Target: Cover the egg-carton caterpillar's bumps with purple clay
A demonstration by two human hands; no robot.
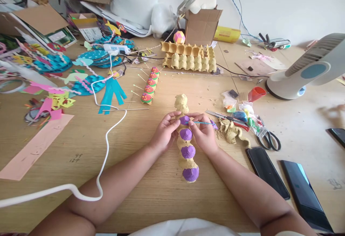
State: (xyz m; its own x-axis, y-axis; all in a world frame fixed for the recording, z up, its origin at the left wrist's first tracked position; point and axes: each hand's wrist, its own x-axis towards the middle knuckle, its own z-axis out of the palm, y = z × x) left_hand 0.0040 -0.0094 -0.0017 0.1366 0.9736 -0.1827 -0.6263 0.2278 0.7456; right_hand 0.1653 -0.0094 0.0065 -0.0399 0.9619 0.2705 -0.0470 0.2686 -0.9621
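A strip of egg carton [185, 163] lies lengthwise in front of me, several of its bumps covered in purple clay [188, 152]. Its far end is bare and tan. My left hand [167, 130] grips the strip's left edge beside the farthest purple bump, fingers closed. On the other side, my right hand [202, 132] pinches a thin blue stick tool [204, 122], its tip at that same bump. Just right of this hand sits a small lump of purple clay [213, 124], near torn carton scraps [230, 132].
A painted carton caterpillar [150, 85] with pins stands farther back, before more egg cartons [188, 61]. Scissors [271, 140], a utility knife [228, 118] and phones [266, 171] lie right, below a fan [309, 63]. A white cable [107, 139] crosses the left side near paper crafts.
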